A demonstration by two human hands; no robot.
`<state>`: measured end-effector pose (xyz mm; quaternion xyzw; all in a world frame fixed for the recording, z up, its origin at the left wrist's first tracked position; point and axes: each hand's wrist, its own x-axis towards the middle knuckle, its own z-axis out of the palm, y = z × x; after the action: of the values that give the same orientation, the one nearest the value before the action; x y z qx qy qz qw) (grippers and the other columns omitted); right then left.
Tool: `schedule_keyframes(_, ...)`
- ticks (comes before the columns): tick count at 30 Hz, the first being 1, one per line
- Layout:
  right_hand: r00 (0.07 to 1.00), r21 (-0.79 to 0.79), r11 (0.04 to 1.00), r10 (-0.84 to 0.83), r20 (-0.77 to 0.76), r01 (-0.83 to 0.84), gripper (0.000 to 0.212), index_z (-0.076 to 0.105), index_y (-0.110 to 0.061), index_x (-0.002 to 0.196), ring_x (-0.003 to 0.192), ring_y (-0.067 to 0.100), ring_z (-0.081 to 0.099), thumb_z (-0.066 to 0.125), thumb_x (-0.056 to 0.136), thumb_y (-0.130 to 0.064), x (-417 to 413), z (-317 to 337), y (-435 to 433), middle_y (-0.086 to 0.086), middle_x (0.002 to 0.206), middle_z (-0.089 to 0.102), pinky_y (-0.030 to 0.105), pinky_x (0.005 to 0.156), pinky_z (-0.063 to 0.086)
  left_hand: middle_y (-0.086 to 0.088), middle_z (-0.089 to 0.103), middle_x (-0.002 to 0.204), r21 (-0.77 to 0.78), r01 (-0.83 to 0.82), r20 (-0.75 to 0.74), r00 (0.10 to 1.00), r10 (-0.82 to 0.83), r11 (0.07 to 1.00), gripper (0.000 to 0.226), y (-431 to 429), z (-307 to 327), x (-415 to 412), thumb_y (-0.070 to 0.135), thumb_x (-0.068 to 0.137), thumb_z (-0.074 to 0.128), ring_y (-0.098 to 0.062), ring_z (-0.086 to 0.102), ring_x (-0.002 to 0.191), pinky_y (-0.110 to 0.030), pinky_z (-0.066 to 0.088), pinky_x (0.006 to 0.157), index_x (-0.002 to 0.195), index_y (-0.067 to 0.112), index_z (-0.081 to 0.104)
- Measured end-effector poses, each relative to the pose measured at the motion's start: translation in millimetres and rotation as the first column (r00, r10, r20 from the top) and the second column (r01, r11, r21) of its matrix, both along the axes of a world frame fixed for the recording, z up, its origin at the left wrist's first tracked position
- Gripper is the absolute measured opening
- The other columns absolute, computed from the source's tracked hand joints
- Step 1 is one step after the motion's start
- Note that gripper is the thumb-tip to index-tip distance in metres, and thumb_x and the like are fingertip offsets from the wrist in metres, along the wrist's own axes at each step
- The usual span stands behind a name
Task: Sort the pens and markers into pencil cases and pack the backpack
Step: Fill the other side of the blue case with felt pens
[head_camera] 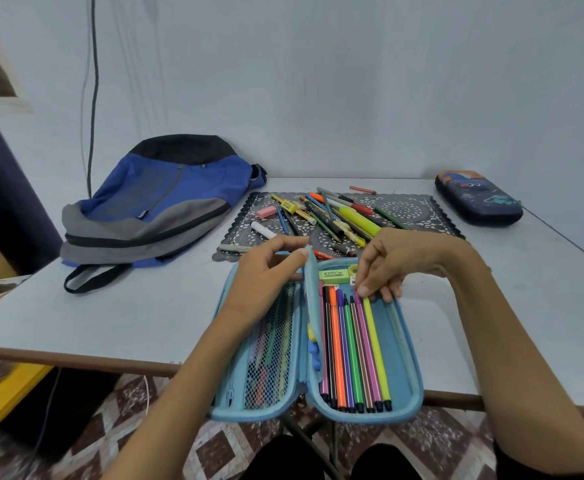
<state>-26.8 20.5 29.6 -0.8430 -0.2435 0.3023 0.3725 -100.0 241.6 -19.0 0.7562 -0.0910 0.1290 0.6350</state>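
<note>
Head view: one backpack (165, 202), two cases (479, 199); hands (384, 268) hold blue case (412, 375), yellow pen (375, 341).

A domestic room is indicated by the white, brown-edged table (110, 317) set against a plain pale wall (318, 81), with a dark cable (93, 98) hanging down behind its left end, a lace-patterned placemat (411, 209) laid on it, and brown-and-white patterned floor tiles (214, 452) recorded below its near edge.

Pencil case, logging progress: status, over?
Left hand holds the middle flap. Right hand pinches the yellow pen in the open pencil case. Loose pens heaped on the mat, nothing blocking.
</note>
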Motion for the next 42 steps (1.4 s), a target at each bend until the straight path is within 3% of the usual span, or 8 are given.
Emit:
schedule_keyframes(11,0.999,0.056,0.998,-0.021,0.036,0.019,0.018,0.068,0.004,0.094,0.049,0.017,0.062,0.074,0.081,-0.007,0.7,-3.4,-2.9,0.018,0.073,0.069,0.021,0.045,0.049,-0.001,0.072,0.107,0.001,0.001,0.008,1.000,-0.001,1.000,0.021,0.1,-0.4,0.2,0.017,0.095,0.060,-0.014,0.069,0.094,-0.020,0.054,0.074,0.114,0.014,0.069)
schedule_keyframes(16,0.963,0.258,0.938,-0.259,0.077,0.232,0.024,0.065,0.007,0.099,0.046,0.018,0.058,0.069,0.086,-0.014,8.0,-8.3,-11.3,0.022,0.073,0.065,0.021,0.040,0.044,0.001,0.071,0.109,0.058,0.038,-0.001,0.999,-0.038,0.998,0.023,-0.8,-0.1,2.9,0.022,0.096,0.060,-0.016,0.067,0.100,-0.022,0.056,0.076,0.116,0.016,0.068)
schedule_keyframes(19,0.920,0.298,0.893,-0.381,0.097,0.338,0.024,0.064,0.008,0.099,0.045,0.018,0.058,0.068,0.088,-0.013,12.2,-11.5,-16.5,0.020,0.071,0.065,0.021,0.040,0.045,0.007,0.070,0.112,0.203,0.068,0.013,0.997,-0.072,0.977,0.035,-0.7,1.8,6.8,0.042,0.091,0.061,-0.011,0.065,0.103,-0.029,0.056,0.085,0.120,0.022,0.067)
schedule_keyframes(23,0.909,0.237,0.892,-0.411,0.066,0.386,0.019,0.064,0.008,0.096,0.047,0.022,0.060,0.066,0.090,-0.009,14.8,-16.1,-17.8,0.021,0.069,0.064,0.026,0.044,0.052,0.011,0.062,0.124,0.548,0.127,-0.010,0.989,-0.145,0.827,0.060,-11.3,20.0,8.5,0.059,0.082,0.052,0.001,0.057,0.107,-0.024,0.045,0.092,0.132,0.027,0.059)
schedule_keyframes(27,0.930,0.158,0.923,-0.364,0.054,0.352,0.015,0.064,0.008,0.097,0.044,0.023,0.062,0.065,0.090,-0.004,14.4,-19.0,-16.8,0.020,0.064,0.065,0.031,0.048,0.057,0.005,0.046,0.145,0.875,0.220,-0.132,0.965,-0.225,0.431,0.063,-36.8,29.7,7.2,0.055,0.092,0.055,-0.014,0.043,0.130,-0.035,0.039,0.105,0.145,0.022,0.045)
schedule_keyframes(29,0.933,0.143,0.928,-0.354,0.056,0.344,0.015,0.065,0.008,0.098,0.045,0.022,0.062,0.066,0.089,-0.005,14.5,-19.1,-17.4,0.018,0.063,0.065,0.031,0.050,0.057,0.007,0.041,0.150,0.934,0.187,-0.121,0.967,-0.225,0.304,0.062,-44.5,28.3,5.9,0.054,0.094,0.051,-0.013,0.038,0.135,-0.036,0.038,0.106,0.147,0.022,0.042)
schedule_keyframes(39,0.926,0.177,0.915,-0.376,0.044,0.363,0.015,0.064,0.009,0.095,0.043,0.021,0.061,0.064,0.090,-0.005,15.0,-18.8,-19.0,0.018,0.062,0.064,0.027,0.043,0.053,0.006,0.038,0.153,0.947,0.186,-0.133,0.970,-0.205,0.264,0.064,-46.8,27.0,4.9,0.055,0.095,0.048,-0.014,0.034,0.138,-0.038,0.037,0.108,0.149,0.022,0.038)
schedule_keyframes(42,0.825,0.280,0.823,-0.546,0.147,0.495,0.009,0.066,0.003,0.090,0.040,0.017,0.055,0.061,0.092,-0.004,20.5,-23.9,-19.6,0.015,0.063,0.063,0.020,0.035,0.040,0.006,0.035,0.154,0.940,0.186,-0.130,0.970,-0.205,0.285,0.064,-46.0,24.6,3.1,0.054,0.096,0.046,-0.013,0.032,0.139,-0.034,0.034,0.110,0.150,0.022,0.035)
